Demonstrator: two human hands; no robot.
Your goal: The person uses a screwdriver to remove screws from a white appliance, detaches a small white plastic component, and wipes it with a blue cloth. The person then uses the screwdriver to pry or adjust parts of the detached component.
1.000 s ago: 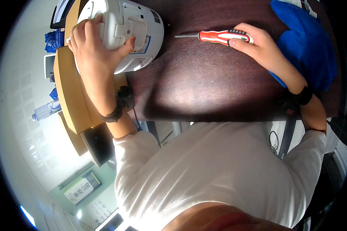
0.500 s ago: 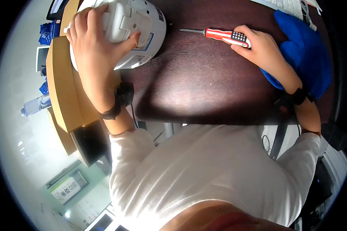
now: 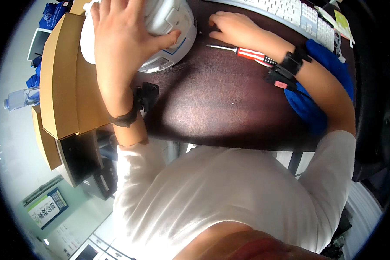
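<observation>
A white round appliance (image 3: 169, 26) sits at the far left of the dark desk (image 3: 212, 108). My left hand (image 3: 121, 39) is spread over its top, thumb against its side, gripping it. My right hand (image 3: 232, 26) rests palm down on the desk just right of the appliance, fingers loosely curled and holding nothing. A screwdriver (image 3: 247, 53) with a red and white handle lies on the desk beside my right wrist, its thin shaft pointing left toward the appliance. Both wrists wear black bands.
A white keyboard (image 3: 290, 13) lies along the far edge at the right. A blue cloth (image 3: 316, 108) sits under my right forearm. A tan cardboard box (image 3: 65, 86) stands left of the desk, with a water bottle (image 3: 19, 99) beyond it.
My right hand let go of the screwdriver and moved left to beside the appliance; the screwdriver now lies on the desk. My left hand stays on the appliance.
</observation>
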